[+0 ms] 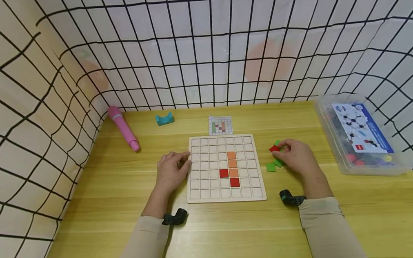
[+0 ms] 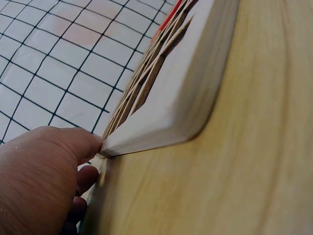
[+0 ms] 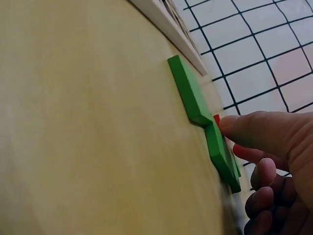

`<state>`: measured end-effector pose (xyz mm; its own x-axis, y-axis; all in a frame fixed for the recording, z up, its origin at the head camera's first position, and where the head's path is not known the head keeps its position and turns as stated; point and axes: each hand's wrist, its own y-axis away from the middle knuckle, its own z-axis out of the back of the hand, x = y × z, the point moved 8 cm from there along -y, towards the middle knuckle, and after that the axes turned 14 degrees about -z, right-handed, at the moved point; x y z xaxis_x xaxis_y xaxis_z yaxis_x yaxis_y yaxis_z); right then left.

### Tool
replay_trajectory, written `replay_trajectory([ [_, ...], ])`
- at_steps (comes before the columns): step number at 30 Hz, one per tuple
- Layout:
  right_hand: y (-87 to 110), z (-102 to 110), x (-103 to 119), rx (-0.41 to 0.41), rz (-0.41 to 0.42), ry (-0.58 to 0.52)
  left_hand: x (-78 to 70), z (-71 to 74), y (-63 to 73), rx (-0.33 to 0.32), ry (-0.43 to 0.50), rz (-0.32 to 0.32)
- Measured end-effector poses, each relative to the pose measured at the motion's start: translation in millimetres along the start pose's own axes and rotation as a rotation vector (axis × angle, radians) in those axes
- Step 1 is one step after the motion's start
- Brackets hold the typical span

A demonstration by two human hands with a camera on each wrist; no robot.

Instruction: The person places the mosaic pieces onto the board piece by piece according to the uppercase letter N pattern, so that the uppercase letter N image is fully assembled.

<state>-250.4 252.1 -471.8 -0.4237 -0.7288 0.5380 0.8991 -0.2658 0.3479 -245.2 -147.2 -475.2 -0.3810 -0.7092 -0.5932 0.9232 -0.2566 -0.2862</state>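
Right hand pinches a red tile in its fingers, amid green tiles, just right of the gridded board; left hand, farther off, touches the board's left edge, its grip unclear!

A pink stick is lying aslant at the table's far left, near the checked cloth. A blue stand is sitting right of it. At the right, a clear box is resting, red and yellow balls showing inside, a label covering much of its lid.
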Motion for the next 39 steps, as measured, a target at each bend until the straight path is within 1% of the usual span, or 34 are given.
replay_trajectory([
  [2, -0.9, -0.3, -1.2, -0.007, -0.002, 0.005, -0.2, 0.2, -0.1, -0.001, -0.001, -0.004],
  [6, -1.5, -0.7, -0.1, -0.014, 0.022, 0.017, 0.6, -0.4, -0.6, 0.001, -0.001, -0.006],
  [12, 0.8, -3.2, 5.0, 0.037, 0.078, 0.033, 0.4, -0.5, -0.6, 0.001, -0.002, -0.004],
  [16, 0.3, -4.4, 5.0, 0.065, 0.093, 0.033, 0.0, -0.2, -0.4, 0.000, -0.007, -0.008],
  [20, -1.3, -4.4, 2.7, 0.071, 0.084, 0.032, 1.0, -0.8, -0.8, 0.000, -0.007, -0.010],
  [27, -3.2, -5.2, -1.2, 0.060, 0.053, 0.058, 1.3, -1.1, -0.9, -0.005, -0.005, -0.012],
  [39, -4.3, -4.6, -3.4, 0.082, 0.038, 0.041, -0.3, -1.2, -0.6, -0.013, -0.006, -0.017],
])
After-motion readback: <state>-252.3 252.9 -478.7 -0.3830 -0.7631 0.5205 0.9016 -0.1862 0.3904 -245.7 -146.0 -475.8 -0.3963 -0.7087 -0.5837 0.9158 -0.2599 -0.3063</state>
